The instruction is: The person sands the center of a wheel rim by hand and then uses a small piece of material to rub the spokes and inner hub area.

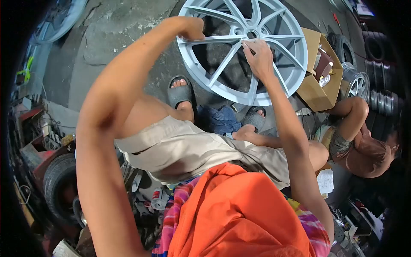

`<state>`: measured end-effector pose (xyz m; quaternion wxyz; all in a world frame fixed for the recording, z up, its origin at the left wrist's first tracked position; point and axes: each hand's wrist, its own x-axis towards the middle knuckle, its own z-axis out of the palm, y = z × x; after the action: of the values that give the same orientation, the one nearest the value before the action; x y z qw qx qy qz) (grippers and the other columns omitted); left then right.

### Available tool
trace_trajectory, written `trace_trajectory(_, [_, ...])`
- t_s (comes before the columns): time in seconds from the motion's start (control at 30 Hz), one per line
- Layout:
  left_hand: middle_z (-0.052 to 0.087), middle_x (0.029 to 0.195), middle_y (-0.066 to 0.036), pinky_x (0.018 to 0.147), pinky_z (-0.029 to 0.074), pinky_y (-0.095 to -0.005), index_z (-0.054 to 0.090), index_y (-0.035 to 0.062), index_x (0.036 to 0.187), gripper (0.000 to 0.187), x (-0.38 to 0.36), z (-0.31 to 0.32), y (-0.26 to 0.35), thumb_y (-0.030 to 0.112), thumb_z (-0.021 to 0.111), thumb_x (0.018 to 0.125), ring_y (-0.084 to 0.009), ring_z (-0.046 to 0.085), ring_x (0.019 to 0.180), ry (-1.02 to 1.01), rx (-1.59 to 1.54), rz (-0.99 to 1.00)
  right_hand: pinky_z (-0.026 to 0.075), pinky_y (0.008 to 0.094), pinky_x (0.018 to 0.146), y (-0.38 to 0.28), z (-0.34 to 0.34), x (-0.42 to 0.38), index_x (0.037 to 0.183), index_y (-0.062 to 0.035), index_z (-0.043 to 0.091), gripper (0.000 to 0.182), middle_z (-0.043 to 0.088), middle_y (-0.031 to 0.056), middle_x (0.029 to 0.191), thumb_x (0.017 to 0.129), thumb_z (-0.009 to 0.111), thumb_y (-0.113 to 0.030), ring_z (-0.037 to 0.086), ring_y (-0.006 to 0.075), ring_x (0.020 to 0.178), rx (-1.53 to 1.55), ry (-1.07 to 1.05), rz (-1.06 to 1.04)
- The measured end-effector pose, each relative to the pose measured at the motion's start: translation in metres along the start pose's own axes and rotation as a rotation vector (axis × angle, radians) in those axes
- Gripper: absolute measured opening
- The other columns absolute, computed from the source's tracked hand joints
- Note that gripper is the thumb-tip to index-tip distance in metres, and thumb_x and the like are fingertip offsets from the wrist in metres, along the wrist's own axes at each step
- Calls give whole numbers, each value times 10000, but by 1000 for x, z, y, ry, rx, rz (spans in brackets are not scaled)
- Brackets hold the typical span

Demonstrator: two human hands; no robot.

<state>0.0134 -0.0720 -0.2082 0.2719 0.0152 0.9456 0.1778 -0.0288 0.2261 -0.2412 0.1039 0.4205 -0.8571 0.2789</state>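
A light grey-white multi-spoke wheel rim (255,99) lies face up on the floor in front of me. At its left side, my left hand (192,30) is closed around the outer end of a spoke, its fingertips mostly hidden. My right hand (259,56) rests by the centre hub, thumb and fingers pinched together over the inner end of a spoke. Whatever is between those fingers is too small to make out. Below the rim, a dark blue cloth (220,120) lies between my sandalled feet.
An open cardboard box (314,95) with odds and ends touches the rim's right side. Beyond it stand tyres (342,48) and a silver wheel (357,85). Another person (364,147) sits at right. At left are a tyre (58,188), clutter and another pale rim (64,19).
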Motion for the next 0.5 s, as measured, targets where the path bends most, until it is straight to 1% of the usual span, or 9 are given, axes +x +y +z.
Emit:
trace_trajectory(0.07, [718,774,-112,668,524,-367,743,-21,889,389,1,-3,-5,356,658,934,-197,666,676,-78,-94,-23,508,469,870,19,2,-1,999,-43,791,215,744,140,981,942,657,-201,660,359,960,-6,-20,16])
trace_trajectory(0.17, [724,779,-108,672,531,-360,749,-15,890,400,-3,-11,-14,376,674,927,-196,679,686,59,-94,-54,524,448,893,16,5,1,1030,-63,787,186,743,120,1052,938,668,-171,665,335,979,-11,-47,13])
trace_trajectory(0.2, [739,844,-88,684,537,-348,767,3,993,429,11,-3,-48,418,672,943,-186,687,730,58,-227,69,534,443,904,-2,5,-11,1040,-68,782,177,740,111,1084,918,684,-150,672,327,984,67,-41,-64])
trace_trajectory(0.23, [739,844,-88,684,537,-348,767,3,993,429,7,-7,-49,418,672,943,-186,687,730,59,-235,69,544,438,915,-23,3,-27,1051,-73,777,180,737,102,1116,898,700,-129,678,319,990,139,-43,-132])
trace_trajectory(0.3, [724,749,-159,639,510,-414,766,4,864,320,-4,-30,-43,309,672,883,-269,649,647,64,-162,4,558,440,926,-59,1,-57,1046,-72,764,204,734,95,1125,848,725,-99,685,299,1024,174,-114,-492])
trace_trajectory(0.33, [716,741,-133,661,510,-420,773,10,882,343,-9,-35,-44,334,659,885,-239,646,674,93,-97,1,558,440,926,-57,-1,-56,1046,-72,764,204,734,95,1125,848,725,-99,685,299,1024,173,-118,-491])
trace_trajectory(0.4, [723,755,-136,669,510,-433,772,7,889,356,-21,-42,-44,345,659,887,-249,653,689,103,-103,-72,559,461,920,-53,-2,-50,1085,-63,743,265,722,97,1149,824,735,-106,683,285,1058,207,-149,-544])
trace_trajectory(0.43, [730,769,-139,678,510,-445,772,4,897,370,-25,-40,-42,356,658,889,-258,661,704,109,-109,-132,561,446,922,-40,0,-39,1120,-54,729,296,717,100,1153,826,732,-82,679,294,1044,151,-116,-459])
trace_trajectory(0.5, [735,777,-134,688,511,-449,772,1,899,386,-24,-35,-55,367,649,905,-258,663,715,138,-112,-88,560,435,927,-21,-4,-21,1153,-48,714,333,711,101,1164,822,730,-66,674,313,1025,40,-149,-216])
